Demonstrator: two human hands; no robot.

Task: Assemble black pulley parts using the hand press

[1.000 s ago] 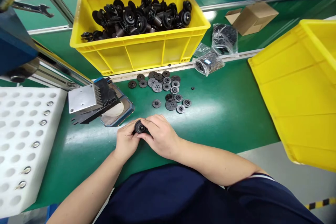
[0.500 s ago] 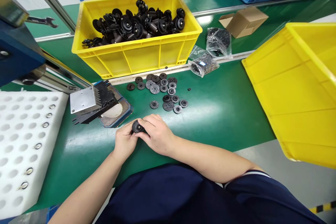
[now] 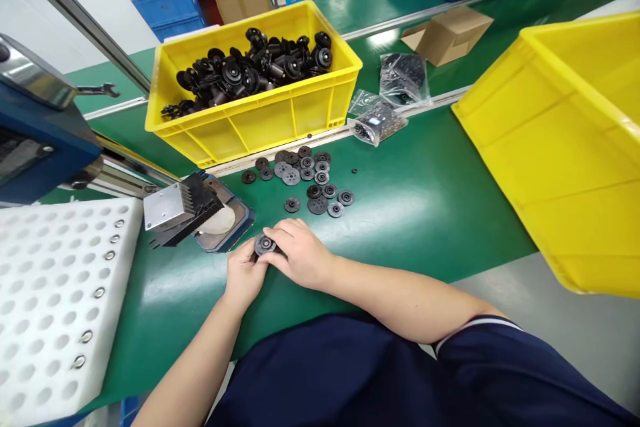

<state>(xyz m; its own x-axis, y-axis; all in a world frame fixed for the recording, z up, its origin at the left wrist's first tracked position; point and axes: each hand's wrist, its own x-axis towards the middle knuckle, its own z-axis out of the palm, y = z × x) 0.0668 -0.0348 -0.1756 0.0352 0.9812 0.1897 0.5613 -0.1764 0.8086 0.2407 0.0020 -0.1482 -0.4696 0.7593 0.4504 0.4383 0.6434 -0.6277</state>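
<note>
Both hands meet over the near part of the green bench. Between them is a round black stepped part (image 3: pixel 264 244), its ringed face turned up toward me. My left hand (image 3: pixel 245 275) is closed around its left side and underside. The thumb and fingers of my right hand (image 3: pixel 301 255) pinch its right edge. What lies below the face is hidden by the hands. Beyond my fingers lie several loose black and grey discs (image 3: pixel 317 204), some with ringed hubs and some with small holes. One tiny black ring (image 3: pixel 355 171) sits apart to their right.
A yellow crate (image 3: pixel 260 127) of black wheeled parts stands behind the discs. Bagged small parts (image 3: pixel 377 123) and a cardboard box (image 3: pixel 455 35) are farther right. Another yellow crate (image 3: pixel 555 167) borders the right. Left are a blue machine (image 3: pixel 45 127), its base plate (image 3: pixel 235 227) and a white foam tray (image 3: pixel 65 280).
My view has shifted slightly left. The held part's upturned face looks greyer and more clearly ringed than before. Both hands keep nearly the same grip.
</note>
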